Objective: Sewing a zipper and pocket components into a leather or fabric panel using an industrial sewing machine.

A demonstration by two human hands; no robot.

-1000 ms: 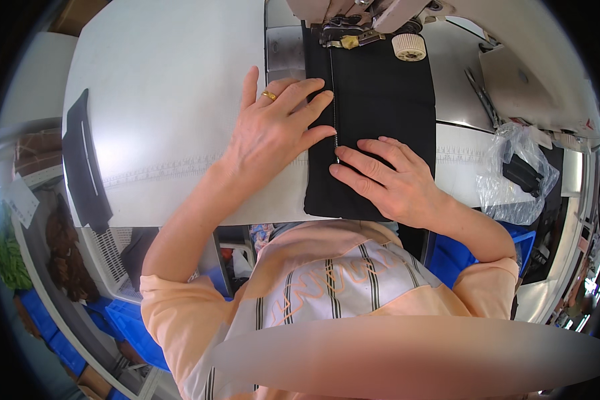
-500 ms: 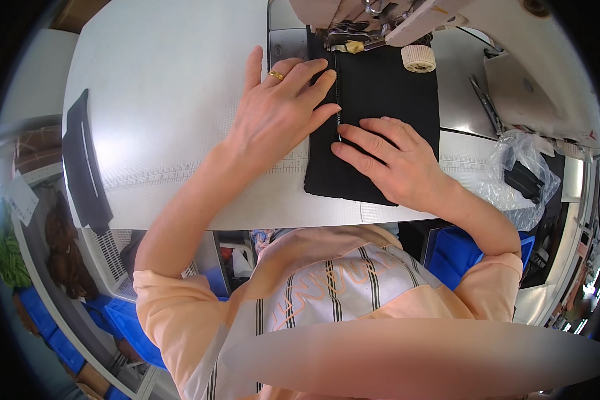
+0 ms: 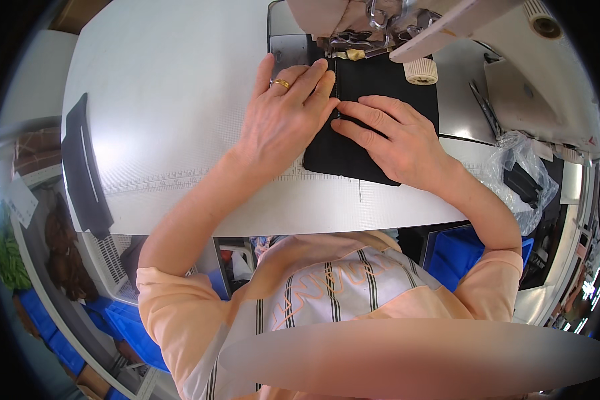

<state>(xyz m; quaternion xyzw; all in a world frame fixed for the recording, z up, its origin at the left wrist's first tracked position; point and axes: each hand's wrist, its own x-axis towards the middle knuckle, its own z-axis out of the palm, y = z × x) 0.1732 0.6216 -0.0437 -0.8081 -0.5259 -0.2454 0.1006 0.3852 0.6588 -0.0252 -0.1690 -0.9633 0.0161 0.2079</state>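
A black fabric panel (image 3: 353, 152) lies flat on the sewing table, its far end under the sewing machine (image 3: 373, 23) by the presser foot (image 3: 339, 55). Down the panel runs a narrow line with pale marks; whether it is a zipper or a stitched seam I cannot tell. Left of that line, my left hand (image 3: 283, 117), wearing a gold ring, presses down with fingers stretched toward the foot. My right hand (image 3: 403, 143) rests on the panel right of the line, fingers extended and nearly meeting my left thumb. Neither hand grips the fabric; both are open.
A dark cut strip (image 3: 85, 167) lies at the table's left edge. Ruler markings (image 3: 193, 172) cross the table. To the right are a metal hand tool (image 3: 487, 110) and a clear plastic bag (image 3: 523, 173) with black pieces. Blue bins (image 3: 450, 257) stand below the table.
The black panel has moved away from me, farther under the machine, and its near edge is farther from the table's front. My right hand has moved forward with it; the left has shifted little.
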